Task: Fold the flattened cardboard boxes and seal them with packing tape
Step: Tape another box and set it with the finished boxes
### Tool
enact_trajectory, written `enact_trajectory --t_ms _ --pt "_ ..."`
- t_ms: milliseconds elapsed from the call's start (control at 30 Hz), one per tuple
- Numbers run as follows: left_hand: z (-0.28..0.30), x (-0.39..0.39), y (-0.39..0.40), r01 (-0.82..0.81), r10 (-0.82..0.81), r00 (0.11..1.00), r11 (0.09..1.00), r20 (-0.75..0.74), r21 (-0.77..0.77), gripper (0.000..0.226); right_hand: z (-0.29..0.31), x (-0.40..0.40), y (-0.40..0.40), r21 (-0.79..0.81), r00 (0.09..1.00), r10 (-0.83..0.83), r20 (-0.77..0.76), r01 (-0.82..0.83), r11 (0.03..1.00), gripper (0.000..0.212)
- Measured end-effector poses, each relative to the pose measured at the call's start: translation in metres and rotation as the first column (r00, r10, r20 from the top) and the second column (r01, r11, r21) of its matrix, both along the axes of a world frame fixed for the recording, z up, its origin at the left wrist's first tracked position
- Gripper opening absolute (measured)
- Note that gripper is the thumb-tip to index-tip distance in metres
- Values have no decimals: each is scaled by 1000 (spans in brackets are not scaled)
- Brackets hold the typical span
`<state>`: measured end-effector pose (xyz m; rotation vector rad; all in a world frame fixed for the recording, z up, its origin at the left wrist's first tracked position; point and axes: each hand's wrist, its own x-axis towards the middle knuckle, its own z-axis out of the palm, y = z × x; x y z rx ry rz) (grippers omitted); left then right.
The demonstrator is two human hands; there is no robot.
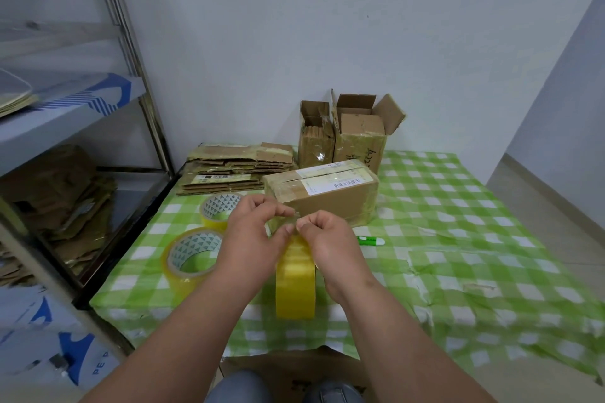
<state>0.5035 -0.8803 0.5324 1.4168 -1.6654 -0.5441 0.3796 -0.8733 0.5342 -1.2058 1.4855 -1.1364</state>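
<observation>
- While you've got that yellow roll of clear packing tape [295,285] standing on edge over the green-and-white checked desk [458,239], keep your right hand [330,239] curled round its top so it can't spin, and let your left hand [252,232] do the peeling; both look pinched on the loose tape end up top.
- Pull the end out straight and slow, not sideways. My guess is thin tape like this splits into slivers if you tug at an angle.
- Once you have a decent tab, fold a tiny bit back on itself so you can find it next time.
- That brown cardboard box with the white barcode label [322,193] sits closed just behind your hands, so drag it nearer before you lay tape on the seam.
- More work waits: the stack of flattened brown cardboard [235,167] lies at the back left of the desk, and two open-topped brown cartons [347,137] stand against the wall.
- Two spare rolls with patterned cores [193,255] lie left of your hands, and a small green-and-white cutter [370,241] lies to the right.
- Hard to see: the tape end itself is clear and basically invisible between your fingertips, so I can't tell how much is peeled. Your right palm hides the far side of the roll too.
</observation>
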Motion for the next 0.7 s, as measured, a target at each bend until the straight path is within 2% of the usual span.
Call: enact_trajectory --t_ms 200,267,300,333,400,467,500,567,600,700 --pt "1 2 -2 -8 4 998 997 60 71 8 1 0 3 -30 997 -5 -79 2 1000 18" --pt "1 2 -1 -12 7 997 998 76 68 7 0 1 2 -62 985 -13 -171 2 998 18" --pt "2 2 -1 -10 5 997 998 82 61 10 -1 1 1 -93 964 -31 -265 6 996 19" --pt "2 1 -1 -7 2 996 999 93 52 15 -1 1 0 -138 920 -63 -386 10 990 18" --pt "2 -1 -2 -15 9 993 998 121 54 23 -2 1 1 -277 756 -179 -630 -2 961 11" --pt "1 -4 -4 -41 30 987 997 157 69 20 -5 1 4 -420 594 -320 -738 -33 907 11" --pt "1 -6 -4 -55 42 984 996 173 70 18 -7 0 6 -476 560 -382 -735 -25 879 12" --pt "-2 -7 -5 -81 68 982 995 177 66 21 -6 -4 7 -491 604 -421 -677 55 869 28" --pt "-3 -7 -6 -101 89 983 993 163 67 26 -5 -8 7 -432 653 -380 -655 89 898 42" --pt "-4 -4 -7 -204 193 975 974 108 102 29 -2 -17 7 -112 787 -59 -615 -13 994 62"
